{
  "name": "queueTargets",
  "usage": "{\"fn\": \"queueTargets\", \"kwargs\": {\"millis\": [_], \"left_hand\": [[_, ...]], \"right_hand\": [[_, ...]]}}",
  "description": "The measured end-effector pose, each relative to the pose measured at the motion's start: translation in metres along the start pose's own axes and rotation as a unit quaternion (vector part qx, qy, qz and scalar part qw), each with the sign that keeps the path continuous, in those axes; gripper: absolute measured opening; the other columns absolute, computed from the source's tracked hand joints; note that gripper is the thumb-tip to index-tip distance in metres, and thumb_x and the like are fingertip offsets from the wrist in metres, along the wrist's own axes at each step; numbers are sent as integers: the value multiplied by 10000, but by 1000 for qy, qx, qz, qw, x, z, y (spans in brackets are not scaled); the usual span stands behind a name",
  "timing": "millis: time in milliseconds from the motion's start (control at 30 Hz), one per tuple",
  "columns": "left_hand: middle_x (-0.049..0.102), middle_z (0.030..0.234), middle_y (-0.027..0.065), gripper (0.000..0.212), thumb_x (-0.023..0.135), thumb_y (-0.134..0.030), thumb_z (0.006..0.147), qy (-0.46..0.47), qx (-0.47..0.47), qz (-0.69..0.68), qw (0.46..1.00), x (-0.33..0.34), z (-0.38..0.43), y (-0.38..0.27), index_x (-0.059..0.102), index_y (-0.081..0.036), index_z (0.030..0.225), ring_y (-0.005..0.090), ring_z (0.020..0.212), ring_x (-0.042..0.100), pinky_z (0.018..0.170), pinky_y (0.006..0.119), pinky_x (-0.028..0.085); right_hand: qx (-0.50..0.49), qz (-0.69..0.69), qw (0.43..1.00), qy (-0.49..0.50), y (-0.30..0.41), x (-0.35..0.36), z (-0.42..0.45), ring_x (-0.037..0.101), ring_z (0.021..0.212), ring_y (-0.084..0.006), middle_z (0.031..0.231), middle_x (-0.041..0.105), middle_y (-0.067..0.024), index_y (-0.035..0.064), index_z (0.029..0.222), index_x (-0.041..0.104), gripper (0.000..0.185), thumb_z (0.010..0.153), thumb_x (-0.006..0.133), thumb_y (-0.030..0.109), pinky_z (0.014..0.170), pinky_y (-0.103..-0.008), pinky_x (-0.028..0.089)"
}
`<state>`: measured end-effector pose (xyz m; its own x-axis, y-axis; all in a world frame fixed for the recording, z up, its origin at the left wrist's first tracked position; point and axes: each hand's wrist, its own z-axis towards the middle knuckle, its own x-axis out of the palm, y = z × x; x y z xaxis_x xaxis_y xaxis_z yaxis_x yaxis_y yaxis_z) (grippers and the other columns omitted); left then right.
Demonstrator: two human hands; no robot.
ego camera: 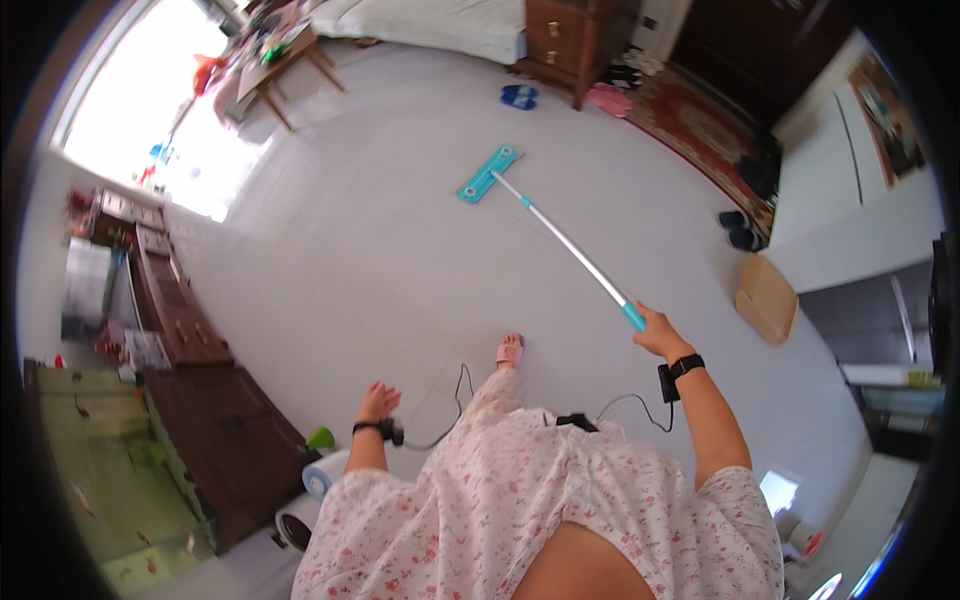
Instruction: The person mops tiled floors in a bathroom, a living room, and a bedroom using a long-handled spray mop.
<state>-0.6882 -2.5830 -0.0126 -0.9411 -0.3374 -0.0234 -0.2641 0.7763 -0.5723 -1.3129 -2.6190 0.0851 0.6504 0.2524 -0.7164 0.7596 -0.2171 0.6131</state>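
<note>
My right hand (661, 334) grips the teal upper end of a flat mop, whose silver pole (574, 247) slants away from me to the upper left. The teal rectangular mop head (486, 174) lies flat on the pale floor (337, 225). Down at my left side, my left hand (380, 401) holds nothing, its fingers loosely spread. Both wrists wear black straps with small devices, and thin cables run from them towards my waist. One foot in a pink slipper (511, 351) is forward on the floor.
Blue slippers (519, 97) lie past the mop head near a wooden drawer cabinet (559, 37). A patterned red rug (697, 127), dark shoes (741, 230) and a cardboard box (766, 300) are on the right. Left stand a dark wooden cabinet (225, 442) and a fish tank (97, 450).
</note>
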Motion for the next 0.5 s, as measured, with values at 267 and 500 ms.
{"fn": "queueTargets", "kwargs": {"millis": [267, 500], "left_hand": [[551, 983, 133, 414, 457, -217, 869, 96, 101, 62, 988, 101, 20, -134, 335, -64, 1234, 221, 818, 592, 674, 326, 491], [575, 870, 101, 399, 495, -172, 843, -4, -1, 26, 1000, 41, 90, -61, 352, -137, 1214, 219, 662, 606, 550, 360, 482]], "right_hand": [[-62, -109, 989, 82, 101, -45, 119, 556, 751, -397, 792, 557, -285, -15, 1257, 338, 641, 643, 518, 27, 690, -392, 458], [-130, -131, 975, 122, 125, -52, 155, 542, 687, -414, 705, 547, -261, -7, 1249, 345, 652, 629, 545, 26, 629, -394, 454]]}}
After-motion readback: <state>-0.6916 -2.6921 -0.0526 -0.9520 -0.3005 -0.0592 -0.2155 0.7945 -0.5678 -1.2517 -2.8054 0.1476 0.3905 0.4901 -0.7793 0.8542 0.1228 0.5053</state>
